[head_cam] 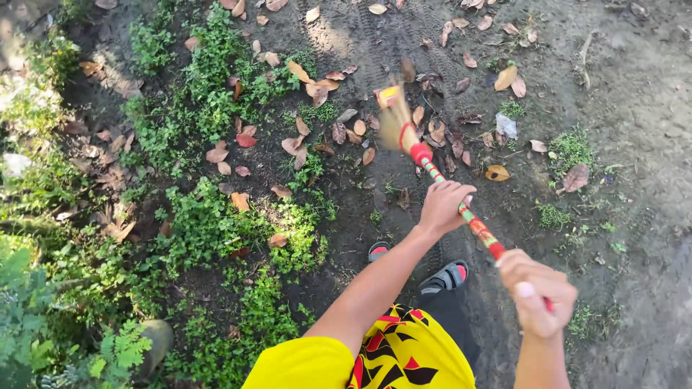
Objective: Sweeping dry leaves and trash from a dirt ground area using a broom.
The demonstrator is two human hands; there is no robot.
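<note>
Left hand (443,205): closed around the broom handle (472,223), midway along.
Right hand (535,292): clenched on the handle's upper end.
Broom head (393,115): blurred, beyond the handle, among dry leaves (317,86).

An outdoor yard: bare dirt ground (634,108), scattered dry leaves (303,137), and low green weeds (209,216).

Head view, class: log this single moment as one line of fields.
left hand: grips striped red-green broom handle | right hand: grips handle end | straw broom head: blurred, over dry brown leaves | ground: bare soil
</note>
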